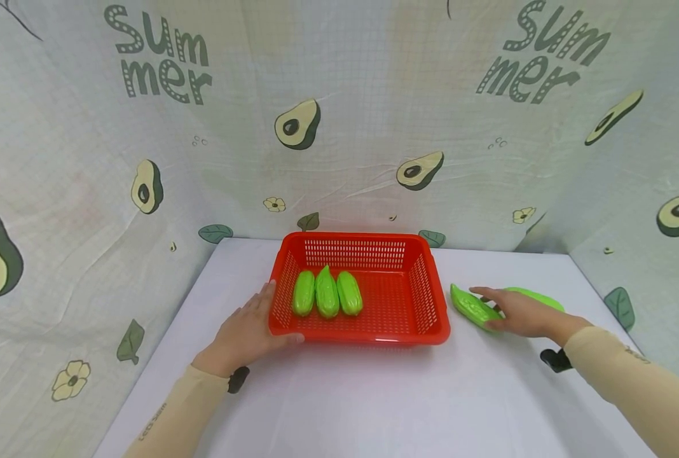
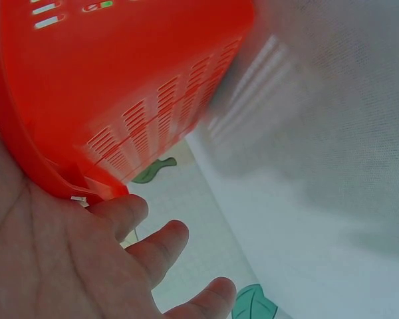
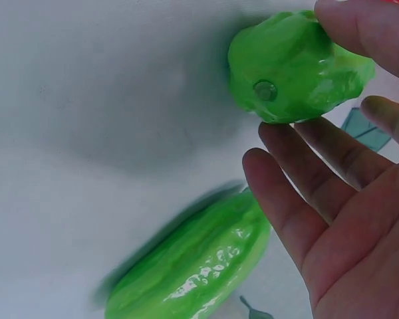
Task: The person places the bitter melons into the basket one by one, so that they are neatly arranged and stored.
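A red plastic basket (image 1: 368, 335) stands on the white table with three green bitter melons (image 1: 327, 296) lying side by side in its left half. My left hand (image 1: 246, 331) rests against the basket's front left corner. Its thumb lies along the front rim, and its fingers (image 2: 161, 247) extend past the side. To the right of the basket, my right hand (image 1: 525, 313) spans a glossy bitter melon (image 1: 470, 305) on the table, thumb on one side and fingertips on the other. Behind that hand lies another bitter melon (image 3: 193, 266), partly hidden by it in the head view.
A cloth printed with avocados (image 1: 298, 124) and leaves hangs at the back and both sides of the white table (image 1: 351, 401). The right half of the basket shows its bare slotted floor (image 1: 388, 299).
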